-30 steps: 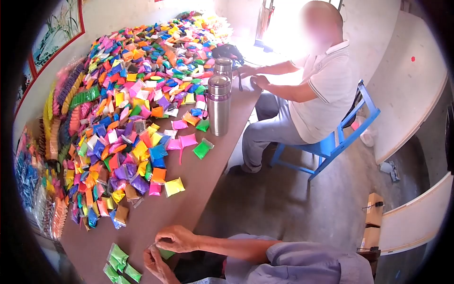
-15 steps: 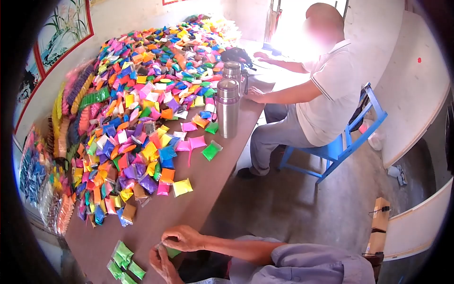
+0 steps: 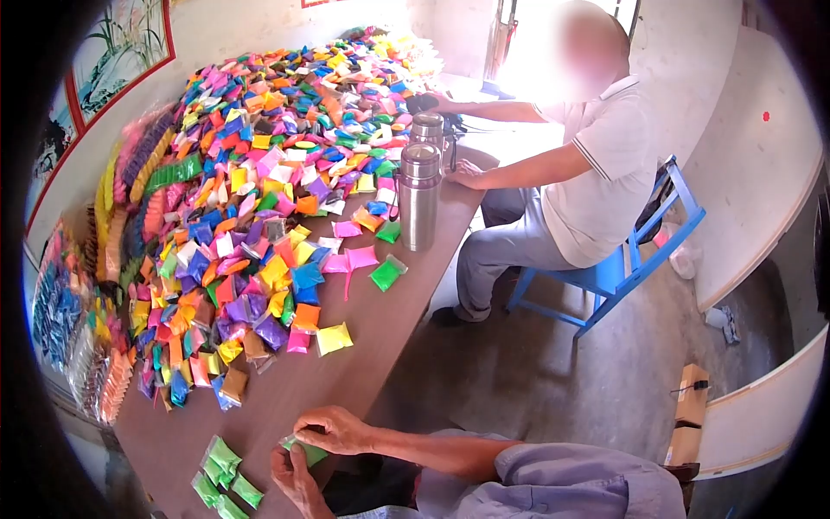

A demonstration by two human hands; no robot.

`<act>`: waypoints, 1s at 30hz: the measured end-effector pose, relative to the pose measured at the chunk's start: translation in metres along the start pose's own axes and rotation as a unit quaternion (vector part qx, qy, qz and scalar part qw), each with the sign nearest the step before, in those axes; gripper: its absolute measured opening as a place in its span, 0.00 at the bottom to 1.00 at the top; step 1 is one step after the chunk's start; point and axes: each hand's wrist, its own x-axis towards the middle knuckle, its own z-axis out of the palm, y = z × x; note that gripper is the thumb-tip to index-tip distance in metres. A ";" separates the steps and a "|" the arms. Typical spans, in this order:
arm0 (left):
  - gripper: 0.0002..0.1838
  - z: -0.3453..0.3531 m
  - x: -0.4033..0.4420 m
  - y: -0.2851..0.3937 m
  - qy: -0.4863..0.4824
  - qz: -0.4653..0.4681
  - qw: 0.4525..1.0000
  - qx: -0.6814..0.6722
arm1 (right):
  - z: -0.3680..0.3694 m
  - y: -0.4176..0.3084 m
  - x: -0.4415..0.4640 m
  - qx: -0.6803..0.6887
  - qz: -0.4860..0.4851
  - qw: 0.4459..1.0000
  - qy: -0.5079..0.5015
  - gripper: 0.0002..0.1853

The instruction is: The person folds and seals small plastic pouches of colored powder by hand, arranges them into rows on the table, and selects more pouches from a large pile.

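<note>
My right hand reaches in from the right at the table's near edge, its thumb and forefinger pinched on a small clear packet of green filling. From below, my left hand grips the same packet between thumb and fingers. The fingers partly cover it. Beside my left hand, several light green packets lie in a small cluster on the brown table.
A large heap of multicoloured packets covers the table's far and left parts. Two steel flasks stand near its edge. Another person sits on a blue chair across the corner. Cardboard boxes stand at right.
More of the green packet shows between my hands, which stay nearly in place. The other person's far hand has moved to a dark item behind the flasks.
</note>
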 end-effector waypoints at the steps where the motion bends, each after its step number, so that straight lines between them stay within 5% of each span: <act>1: 0.14 0.002 0.000 -0.002 0.013 0.000 1.000 -0.002 | -0.001 0.000 0.000 0.002 0.006 1.000 -0.002 0.09; 10: 0.15 0.008 -0.002 0.010 0.034 0.017 0.997 0.062 | 0.002 0.006 0.001 0.001 0.008 0.999 0.041 0.12; 15: 0.10 0.008 -0.005 0.014 0.027 -0.037 0.998 0.052 | -0.009 -0.021 0.001 0.003 0.147 0.989 0.003 0.15; 19: 0.18 0.011 -0.016 0.016 0.046 -0.044 0.998 0.025 | -0.007 -0.011 0.004 -0.057 0.072 0.994 0.059 0.10; 28: 0.15 0.001 -0.027 0.022 0.055 -0.076 0.996 0.006 | -0.011 -0.004 0.005 -0.034 0.102 0.994 -0.008 0.10; 30: 0.14 -0.010 -0.033 0.021 0.109 -0.075 0.990 0.044 | -0.007 -0.001 0.006 0.085 0.152 0.982 0.078 0.10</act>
